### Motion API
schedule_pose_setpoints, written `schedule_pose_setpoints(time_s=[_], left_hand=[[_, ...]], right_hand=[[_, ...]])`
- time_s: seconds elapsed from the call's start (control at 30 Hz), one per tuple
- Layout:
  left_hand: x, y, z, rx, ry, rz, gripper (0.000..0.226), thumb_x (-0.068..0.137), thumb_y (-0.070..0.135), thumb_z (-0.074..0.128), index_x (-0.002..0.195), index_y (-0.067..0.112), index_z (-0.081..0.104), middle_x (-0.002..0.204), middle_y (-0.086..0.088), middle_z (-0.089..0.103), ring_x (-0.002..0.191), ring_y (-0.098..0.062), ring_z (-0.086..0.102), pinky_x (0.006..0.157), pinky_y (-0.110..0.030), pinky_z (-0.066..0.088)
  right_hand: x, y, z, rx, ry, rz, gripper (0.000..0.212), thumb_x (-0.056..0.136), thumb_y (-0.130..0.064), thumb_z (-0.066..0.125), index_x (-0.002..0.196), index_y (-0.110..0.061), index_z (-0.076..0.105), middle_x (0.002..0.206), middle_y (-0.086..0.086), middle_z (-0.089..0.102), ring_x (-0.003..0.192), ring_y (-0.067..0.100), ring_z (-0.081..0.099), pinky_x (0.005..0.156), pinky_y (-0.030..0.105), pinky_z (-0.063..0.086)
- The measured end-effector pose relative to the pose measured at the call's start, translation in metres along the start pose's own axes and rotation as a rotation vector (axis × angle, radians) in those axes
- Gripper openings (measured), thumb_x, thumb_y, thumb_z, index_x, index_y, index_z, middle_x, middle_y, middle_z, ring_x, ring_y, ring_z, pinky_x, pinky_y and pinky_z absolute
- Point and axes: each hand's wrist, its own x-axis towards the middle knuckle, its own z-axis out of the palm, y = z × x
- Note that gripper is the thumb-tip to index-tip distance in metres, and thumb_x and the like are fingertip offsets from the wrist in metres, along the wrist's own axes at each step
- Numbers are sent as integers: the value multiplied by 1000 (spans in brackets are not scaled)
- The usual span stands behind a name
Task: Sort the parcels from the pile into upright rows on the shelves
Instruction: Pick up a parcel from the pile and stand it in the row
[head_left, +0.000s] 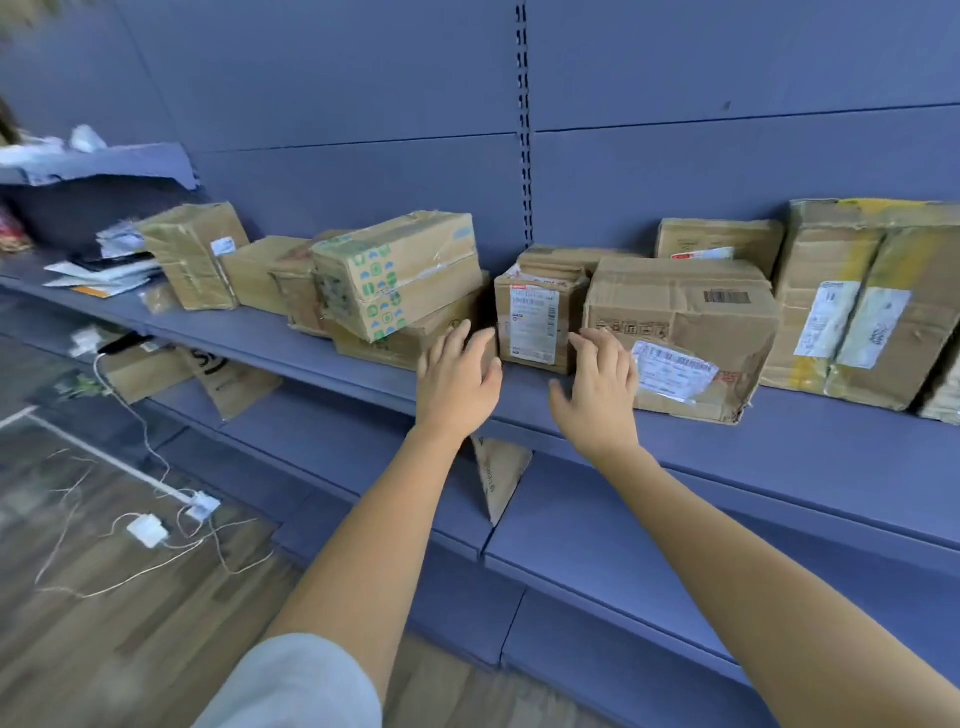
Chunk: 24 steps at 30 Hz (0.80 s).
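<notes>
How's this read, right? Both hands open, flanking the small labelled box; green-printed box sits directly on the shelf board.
One error. Head view: the green-printed box rests tilted on a flat cardboard box, not on the shelf board. The left hand and right hand are open, flanking the small labelled box.

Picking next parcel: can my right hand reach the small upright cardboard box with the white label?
Probably yes: the open right hand hovers right beside the small upright cardboard box, with nothing between them.

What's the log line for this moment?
phase: at shelf | left hand: open, left of small labelled box | right hand: open, right of it | box: upright, between other parcels
</notes>
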Motion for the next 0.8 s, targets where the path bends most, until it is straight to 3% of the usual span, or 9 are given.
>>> schedule_pose_setpoints(time_s=[0.13, 0.27, 0.47, 0.8], left_hand=[[-11, -29, -7, -37, -8, -63, 44, 98, 29, 43, 142, 22, 40, 152, 0, 34, 139, -24, 26, 110, -41, 21], [-18, -69, -11, -44, -25, -97, 42, 97, 29, 46, 138, 19, 42, 144, -2, 42, 132, -26, 34, 106, -40, 26], [-10, -155, -39, -121, -9, -121, 42, 96, 26, 48, 137, 16, 44, 142, -4, 42, 129, -26, 36, 103, -37, 32], [21, -327, -95, -125, -94, -153, 38, 98, 25, 45, 135, 20, 42, 139, -3, 41, 124, -25, 40, 96, -35, 37]], right_hand=[[-7, -34, 19, 118, -148, 16, 35, 87, -12, 56, 120, 0, 54, 122, 17, 52, 115, 38, 46, 96, 49, 40], [-9, -66, 30, 263, -310, -2, 26, 91, -10, 51, 116, -12, 57, 108, 2, 62, 99, 21, 58, 83, 40, 50], [2, -120, 90, 234, -399, 41, 16, 94, -14, 52, 106, -15, 63, 96, -5, 63, 90, 19, 61, 80, 34, 51], [28, -236, 209, 274, -388, 116, 18, 95, -15, 50, 110, -20, 58, 104, -8, 58, 85, 13, 59, 78, 36, 52]])
